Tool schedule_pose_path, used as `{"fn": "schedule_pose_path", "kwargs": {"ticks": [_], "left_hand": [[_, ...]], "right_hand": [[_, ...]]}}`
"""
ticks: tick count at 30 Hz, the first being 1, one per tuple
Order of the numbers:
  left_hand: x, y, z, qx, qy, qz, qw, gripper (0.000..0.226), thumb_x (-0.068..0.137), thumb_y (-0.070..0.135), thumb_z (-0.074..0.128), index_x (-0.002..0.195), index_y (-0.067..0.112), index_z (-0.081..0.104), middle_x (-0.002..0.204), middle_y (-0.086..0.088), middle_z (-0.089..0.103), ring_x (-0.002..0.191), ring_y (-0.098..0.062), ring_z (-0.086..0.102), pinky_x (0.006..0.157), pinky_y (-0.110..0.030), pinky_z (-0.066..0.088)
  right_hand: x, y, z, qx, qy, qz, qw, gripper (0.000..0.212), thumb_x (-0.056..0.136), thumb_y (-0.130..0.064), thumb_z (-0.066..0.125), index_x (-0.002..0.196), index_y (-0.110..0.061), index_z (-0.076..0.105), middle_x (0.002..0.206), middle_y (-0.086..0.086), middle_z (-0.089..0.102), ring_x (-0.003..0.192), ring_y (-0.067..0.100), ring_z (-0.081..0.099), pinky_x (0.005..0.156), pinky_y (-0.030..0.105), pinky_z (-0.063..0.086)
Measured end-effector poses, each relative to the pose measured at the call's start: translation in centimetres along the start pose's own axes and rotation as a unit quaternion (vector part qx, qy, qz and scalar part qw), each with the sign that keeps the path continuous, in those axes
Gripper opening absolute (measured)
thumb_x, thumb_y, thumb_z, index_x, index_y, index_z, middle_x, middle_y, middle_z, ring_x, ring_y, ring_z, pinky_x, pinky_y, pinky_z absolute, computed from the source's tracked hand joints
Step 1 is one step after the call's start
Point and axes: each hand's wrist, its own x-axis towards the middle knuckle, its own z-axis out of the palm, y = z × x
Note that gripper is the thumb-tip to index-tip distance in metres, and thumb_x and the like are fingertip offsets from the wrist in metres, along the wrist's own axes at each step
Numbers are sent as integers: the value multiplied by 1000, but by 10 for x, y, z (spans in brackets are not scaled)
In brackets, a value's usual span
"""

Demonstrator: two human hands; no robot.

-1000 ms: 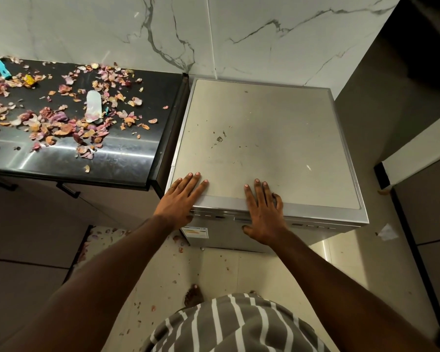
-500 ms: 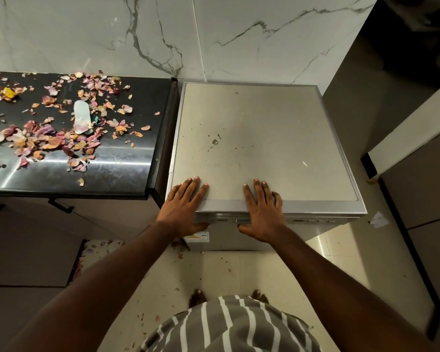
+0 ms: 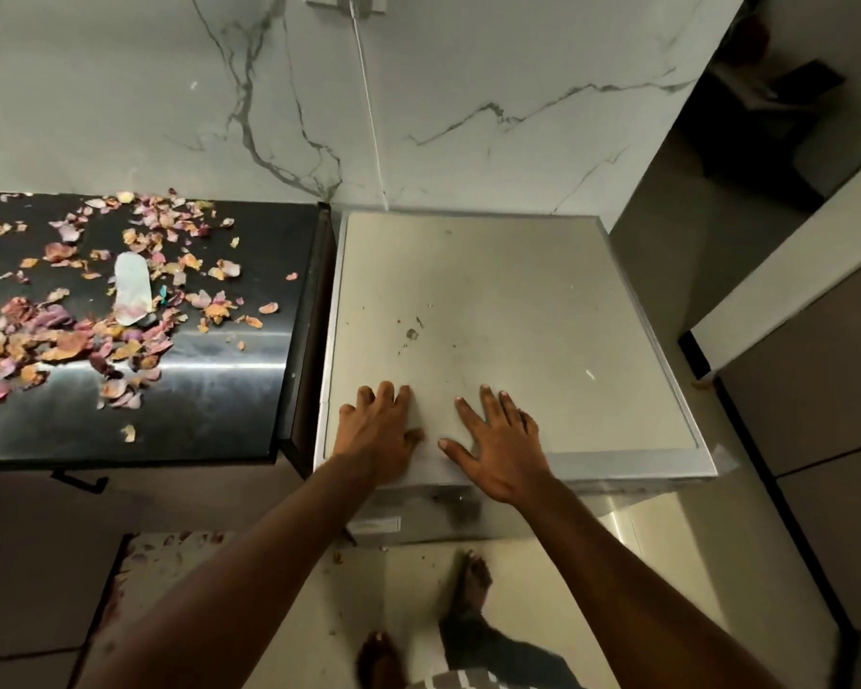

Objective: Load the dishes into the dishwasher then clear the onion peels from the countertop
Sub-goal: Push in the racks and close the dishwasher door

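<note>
Both hands lie flat, palms down and fingers spread, on the pale grey top of the dishwasher (image 3: 508,310) in the middle of the frame; the left hand (image 3: 381,432) sits near the front left corner, the right hand (image 3: 500,447) just beside it, thumb stretched along the front edge; neither grip has hold of anything, the fingers splayed wide on the bare lid. The dishwasher door is closed (only a dark strip of its front shows beneath the wrists). At the left of the frame the black worktop (image 3: 229,405) butts against the machine; onion peels (image 3: 70,335) lie scattered across its upper and left parts, thickest towards the left edge, around a small pale oblong object (image 3: 133,288). Bare feet (image 3: 473,584) stand on the tiled floor (image 3: 667,564) at the bottom, with a few peels dropped lower left.
</note>
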Motion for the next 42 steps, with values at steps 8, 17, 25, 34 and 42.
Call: {"fn": "schedule_pose_path", "kwargs": {"ticks": [8,17,25,34,42], "left_hand": [[54,10,-45,40,-114,-62,991,73,82,54,81,137,14,57,147,-11,44,134,-33,45,106,-46,46],[115,14,-79,-5,-183,-52,982,49,89,32,81,125,2,67,129,-18,64,119,-33,62,98,-38,49],[168,3,-98,-9,-146,-45,988,43,92,9,75,132,5,60,125,-17,65,117,-34,63,99,-43,52],[202,-36,-95,83,-164,-50,982,127,76,39,89,163,7,2,170,-20,2,154,-44,13,119,-60,30],[241,-63,-150,52,-48,-7,997,89,87,58,73,155,15,34,167,-19,21,148,-37,33,117,-51,37]], "right_hand": [[100,-26,-69,-87,-43,-4,995,49,100,-49,53,144,-27,51,145,7,51,127,33,55,99,38,48],[192,-31,-88,-129,-85,-52,987,79,85,-27,84,151,-17,41,162,11,27,144,36,37,112,42,43],[231,-40,-109,-130,-89,-60,986,59,89,-24,81,139,-13,52,145,10,48,126,31,57,102,37,48],[268,-48,-99,-130,-133,4,982,130,74,-35,94,164,-3,5,168,32,2,158,44,4,127,56,8],[287,-47,-108,-98,-149,-6,984,120,74,-33,94,163,-9,17,163,19,30,153,35,28,125,50,25]]}}
